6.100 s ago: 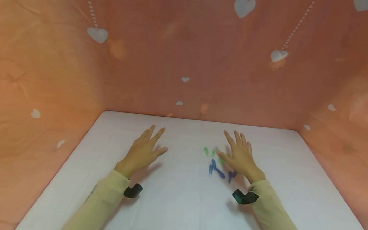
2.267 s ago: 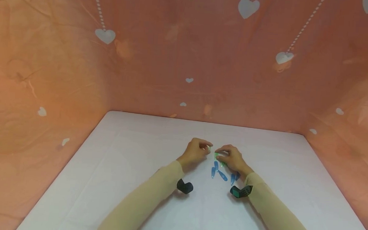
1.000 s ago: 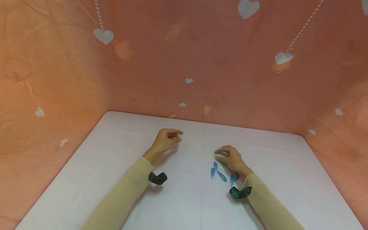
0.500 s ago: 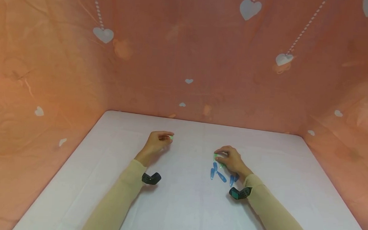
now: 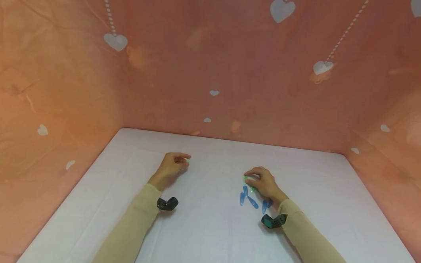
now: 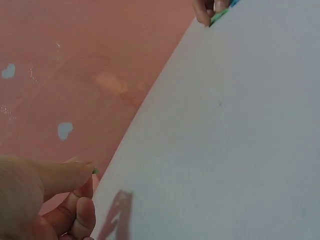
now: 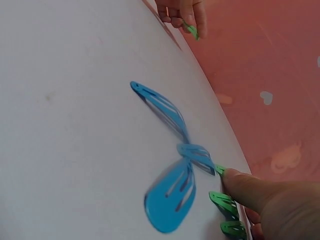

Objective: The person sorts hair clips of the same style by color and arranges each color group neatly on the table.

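My left hand (image 5: 171,165) is raised over the white table and pinches a green snap hair clip (image 7: 191,31) between thumb and fingertips. On the right, my right hand (image 5: 265,182) pinches another green snap hair clip (image 5: 245,179) at the tabletop; in the right wrist view the thumb covers most of it. Two more green clips (image 7: 224,202) lie beside that thumb, partly hidden. Close to the right hand are several blue snap hair clips, some overlapping, such as the large blue clip (image 7: 172,195). Other blue clips (image 5: 264,207) lie nearer the right wrist.
The white tabletop (image 5: 205,226) spreads under both arms. An orange cloth backdrop (image 5: 235,61) with pale hearts encloses its back and sides. A dark wrist camera (image 5: 167,204) hangs at the left wrist, and another camera (image 5: 274,221) at the right.
Both hands were spread first, then reached for the green clips. My left hand has since carried one green clip leftward, away from the right hand. The right hand keeps its place, pinching a clip.
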Available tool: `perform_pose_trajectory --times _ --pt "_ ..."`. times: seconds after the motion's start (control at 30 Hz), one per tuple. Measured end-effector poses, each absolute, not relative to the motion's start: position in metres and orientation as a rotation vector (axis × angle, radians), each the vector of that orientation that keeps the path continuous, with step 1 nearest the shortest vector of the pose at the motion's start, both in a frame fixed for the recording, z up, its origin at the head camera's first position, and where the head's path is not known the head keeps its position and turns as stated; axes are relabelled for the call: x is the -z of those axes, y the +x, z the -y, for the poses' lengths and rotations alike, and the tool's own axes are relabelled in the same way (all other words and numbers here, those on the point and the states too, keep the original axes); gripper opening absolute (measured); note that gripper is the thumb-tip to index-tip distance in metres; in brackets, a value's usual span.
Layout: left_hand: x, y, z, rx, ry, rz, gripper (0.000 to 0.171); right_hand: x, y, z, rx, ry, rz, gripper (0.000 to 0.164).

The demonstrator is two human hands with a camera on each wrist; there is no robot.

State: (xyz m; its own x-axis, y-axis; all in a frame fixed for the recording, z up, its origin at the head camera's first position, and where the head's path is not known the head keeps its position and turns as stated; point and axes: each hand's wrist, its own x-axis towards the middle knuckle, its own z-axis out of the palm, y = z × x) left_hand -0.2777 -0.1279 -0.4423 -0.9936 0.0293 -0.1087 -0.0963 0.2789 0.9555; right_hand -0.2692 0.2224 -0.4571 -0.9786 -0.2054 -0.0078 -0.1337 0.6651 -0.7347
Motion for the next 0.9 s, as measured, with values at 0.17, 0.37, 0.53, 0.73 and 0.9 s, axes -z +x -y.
perform_pose_trajectory --times 0.17,0.37,0.53,0.73,0.9 --pt "0.447 -0.280 0.132 -1.722 -0.076 -2.518 0.030 0.457 -0.269 -0.223 1.220 -0.323 -2.798 0.023" --pt "0.449 -0.280 0.133 -1.605 -0.080 -2.619 0.029 0.456 -0.269 -0.223 1.209 -0.320 -2.798 0.023" --pt "0.449 -0.283 0.134 -1.485 -0.049 -2.684 0.026 0.456 -0.270 -0.222 1.207 -0.295 -2.780 0.024" --pt "0.447 -0.288 0.139 -1.287 0.046 -2.749 0.029 0.457 -0.270 -0.224 1.212 -0.330 -2.792 0.024" --pt "0.444 -0.291 0.148 -1.259 0.113 -2.694 0.034 0.458 -0.270 -0.225 1.211 -0.329 -2.787 0.023"
